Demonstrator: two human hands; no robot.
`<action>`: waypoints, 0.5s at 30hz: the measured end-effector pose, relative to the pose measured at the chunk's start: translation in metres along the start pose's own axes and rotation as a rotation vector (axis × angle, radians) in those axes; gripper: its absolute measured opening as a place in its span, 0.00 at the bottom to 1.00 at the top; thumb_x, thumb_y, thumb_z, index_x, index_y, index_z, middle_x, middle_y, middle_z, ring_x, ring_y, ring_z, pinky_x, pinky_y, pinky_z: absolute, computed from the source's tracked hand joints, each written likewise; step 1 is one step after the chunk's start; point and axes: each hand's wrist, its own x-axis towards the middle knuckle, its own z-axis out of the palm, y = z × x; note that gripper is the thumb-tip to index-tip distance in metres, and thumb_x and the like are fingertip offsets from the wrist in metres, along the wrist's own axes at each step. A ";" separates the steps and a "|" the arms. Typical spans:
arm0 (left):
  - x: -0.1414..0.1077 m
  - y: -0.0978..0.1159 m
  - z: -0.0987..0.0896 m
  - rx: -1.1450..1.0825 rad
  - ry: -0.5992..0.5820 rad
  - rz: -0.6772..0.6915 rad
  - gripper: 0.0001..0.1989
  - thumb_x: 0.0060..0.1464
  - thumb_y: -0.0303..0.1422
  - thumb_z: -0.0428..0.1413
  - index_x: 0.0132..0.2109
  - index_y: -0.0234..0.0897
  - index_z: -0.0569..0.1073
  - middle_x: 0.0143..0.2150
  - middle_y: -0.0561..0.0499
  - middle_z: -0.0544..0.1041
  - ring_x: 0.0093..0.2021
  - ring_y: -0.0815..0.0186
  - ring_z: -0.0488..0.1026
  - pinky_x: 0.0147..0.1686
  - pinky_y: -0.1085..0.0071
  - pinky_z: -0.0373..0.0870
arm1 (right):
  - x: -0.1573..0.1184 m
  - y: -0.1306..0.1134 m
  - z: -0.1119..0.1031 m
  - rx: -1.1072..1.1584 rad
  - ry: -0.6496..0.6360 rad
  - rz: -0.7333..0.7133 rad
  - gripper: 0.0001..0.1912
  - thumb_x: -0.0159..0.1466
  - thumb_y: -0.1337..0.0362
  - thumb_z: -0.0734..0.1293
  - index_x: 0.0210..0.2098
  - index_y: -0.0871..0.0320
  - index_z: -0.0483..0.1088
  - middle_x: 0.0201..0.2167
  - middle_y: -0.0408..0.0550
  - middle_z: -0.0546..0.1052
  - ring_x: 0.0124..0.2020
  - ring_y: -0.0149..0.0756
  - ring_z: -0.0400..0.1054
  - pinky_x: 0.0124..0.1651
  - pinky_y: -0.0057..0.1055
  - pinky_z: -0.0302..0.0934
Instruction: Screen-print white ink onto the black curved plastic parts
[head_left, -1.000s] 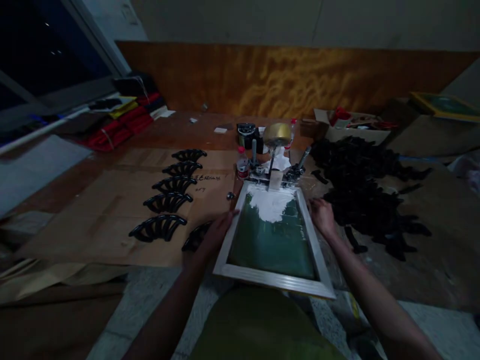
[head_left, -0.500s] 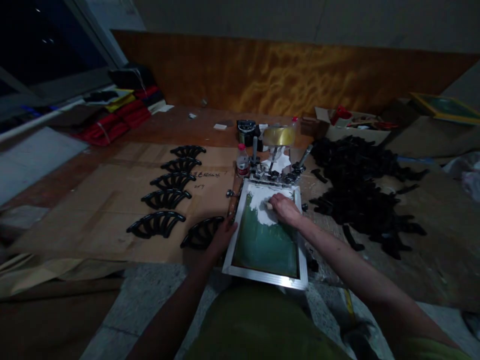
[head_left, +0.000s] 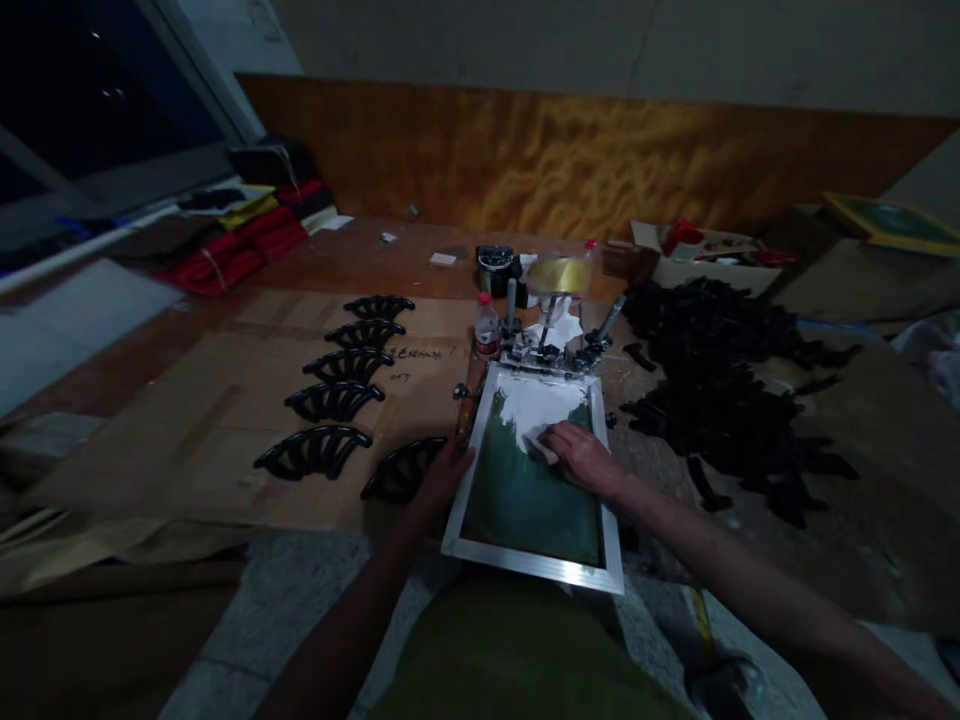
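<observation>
Screen frame [head_left: 534,565]: silvery metal rim, rectangular, at the near table edge in front of the person; dark green, smooth, slightly glossy mesh. White paste [head_left: 541,400], thick, ragged-edged, covers its far end. Right hand [head_left: 581,455] closed around a small pale flat scraper [head_left: 541,446] at the paste's near edge. Left hand [head_left: 450,470] at the frame's left rim; fingers partly hidden, can't tell if gripping. Metal clamp hardware [head_left: 551,352] at the frame's far end, upright rods, smeared white. Just beyond its far left corner, clear bottle [head_left: 486,328], red cap, red label. Farther beyond, black tub [head_left: 495,270] and yellow round object [head_left: 559,275]. Left of frame, flat brown cardboard [head_left: 225,400], handwriting on it, six glossy black ribbed fan-shaped parts [head_left: 315,452]. Right of frame, heaped matte black curved pieces [head_left: 720,400]; open carton [head_left: 712,272] behind them. Table [head_left: 360,250] reddish-brown, worn. Far beyond frame, orange-brown wood panel [head_left: 450,160], wavy grain, against grey wall [head_left: 525,45]. Far left, folded red fabric [head_left: 217,258], dark window [head_left: 82,90]. Room dim; grey speckled floor [head_left: 300,590] below.
</observation>
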 end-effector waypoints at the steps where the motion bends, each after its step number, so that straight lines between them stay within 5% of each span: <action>1: 0.000 0.002 0.000 0.003 -0.008 0.002 0.32 0.54 0.46 0.55 0.61 0.32 0.69 0.61 0.39 0.73 0.60 0.52 0.71 0.60 0.58 0.64 | 0.002 0.004 -0.003 0.031 -0.001 0.007 0.14 0.60 0.76 0.61 0.43 0.61 0.73 0.40 0.54 0.75 0.44 0.42 0.67 0.48 0.34 0.61; 6: -0.003 0.020 -0.010 0.067 -0.046 -0.001 0.33 0.53 0.49 0.55 0.61 0.33 0.70 0.60 0.40 0.74 0.59 0.52 0.71 0.59 0.59 0.66 | 0.056 0.031 -0.045 0.040 0.069 0.280 0.26 0.66 0.64 0.65 0.64 0.54 0.62 0.46 0.53 0.75 0.44 0.43 0.71 0.45 0.32 0.62; 9: -0.006 0.046 -0.020 0.100 -0.022 0.057 0.28 0.57 0.49 0.52 0.59 0.39 0.72 0.62 0.46 0.73 0.63 0.54 0.67 0.63 0.59 0.62 | 0.076 0.052 -0.071 -0.072 0.091 0.478 0.31 0.66 0.57 0.66 0.67 0.47 0.58 0.47 0.54 0.76 0.41 0.44 0.72 0.42 0.34 0.62; 12: -0.004 0.078 -0.025 0.083 -0.004 0.117 0.26 0.62 0.51 0.45 0.53 0.40 0.77 0.58 0.47 0.76 0.61 0.53 0.68 0.62 0.58 0.63 | 0.055 0.083 -0.083 -0.082 0.278 0.618 0.26 0.68 0.56 0.62 0.65 0.52 0.62 0.48 0.55 0.76 0.43 0.45 0.72 0.44 0.35 0.63; 15: 0.008 0.109 -0.021 -0.090 0.034 0.205 0.27 0.62 0.52 0.43 0.48 0.37 0.78 0.51 0.44 0.79 0.52 0.55 0.75 0.53 0.59 0.71 | 0.013 0.113 -0.068 0.027 0.399 0.810 0.20 0.68 0.59 0.58 0.55 0.60 0.70 0.42 0.56 0.78 0.41 0.45 0.73 0.43 0.37 0.64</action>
